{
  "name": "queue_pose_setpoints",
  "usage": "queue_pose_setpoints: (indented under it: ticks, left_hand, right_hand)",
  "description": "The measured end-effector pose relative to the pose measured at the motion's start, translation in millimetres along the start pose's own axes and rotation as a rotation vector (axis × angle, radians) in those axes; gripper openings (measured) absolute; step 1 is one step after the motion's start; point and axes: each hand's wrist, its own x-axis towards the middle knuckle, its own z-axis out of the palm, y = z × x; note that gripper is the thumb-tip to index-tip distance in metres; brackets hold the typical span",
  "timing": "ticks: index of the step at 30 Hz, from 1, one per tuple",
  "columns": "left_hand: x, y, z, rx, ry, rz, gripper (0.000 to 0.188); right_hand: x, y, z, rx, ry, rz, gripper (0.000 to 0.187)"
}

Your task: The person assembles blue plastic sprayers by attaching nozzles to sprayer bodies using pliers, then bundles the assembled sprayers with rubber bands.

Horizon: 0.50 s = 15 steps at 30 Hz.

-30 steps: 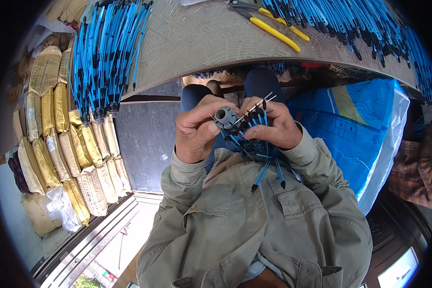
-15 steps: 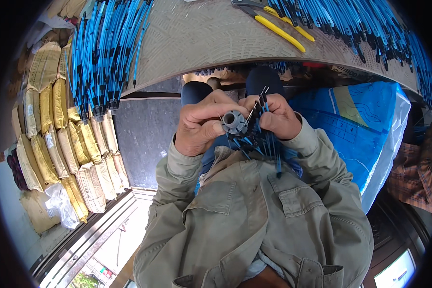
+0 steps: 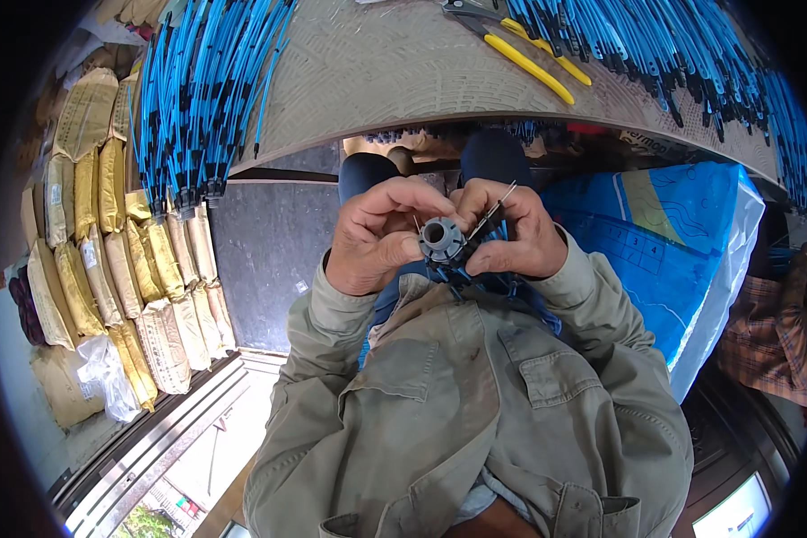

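In front of my lap, my left hand (image 3: pixel 374 235) pinches a grey round plastic hub (image 3: pixel 440 247) between thumb and fingers. The hub has a central hole facing up and notches round its rim. Thin blue-and-black rods hang below it, partly hidden by the hands. My right hand (image 3: pixel 522 231) is closed on a few thin dark rods (image 3: pixel 490 218) against the hub's right side. Their pale, narrow tips stick up past the fingers. Where the rods meet the hub is too small to make out.
A grey table (image 3: pixel 368 67) curves ahead, bearing blue-and-black rod bundles at left (image 3: pixel 208 99) and right (image 3: pixel 641 49). Yellow-handled pliers (image 3: pixel 533 70) lie on it. Stacked tan and yellow packages (image 3: pixel 108 238) stand left; a blue plastic sack (image 3: pixel 637 242) stands right.
The rods in my right hand have tilted to the right, and their hanging ends have drawn in below the hub. The hub has shifted slightly right; my left hand still holds it.
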Motion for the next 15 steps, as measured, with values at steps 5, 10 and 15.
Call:
queue_pose_setpoints:
  ticks: [5,10,15]
  left_hand:
    - [-1.9,-2.3,-7.2,0.061,-0.057,0.06,0.036]
    - [-0.3,2.9,-10.1,0.13,-0.092,0.038,0.034]
    - [17.2,1.6,-19.5,0.304,-0.326,0.244,0.032]
  right_hand:
    - [-0.7,2.8,0.7,0.008,-0.023,-0.004,0.034]
    - [1.9,4.7,-0.5,0.053,-0.035,-0.06,0.034]
    - [5.5,-4.6,-12.8,0.062,-0.216,0.118,0.035]
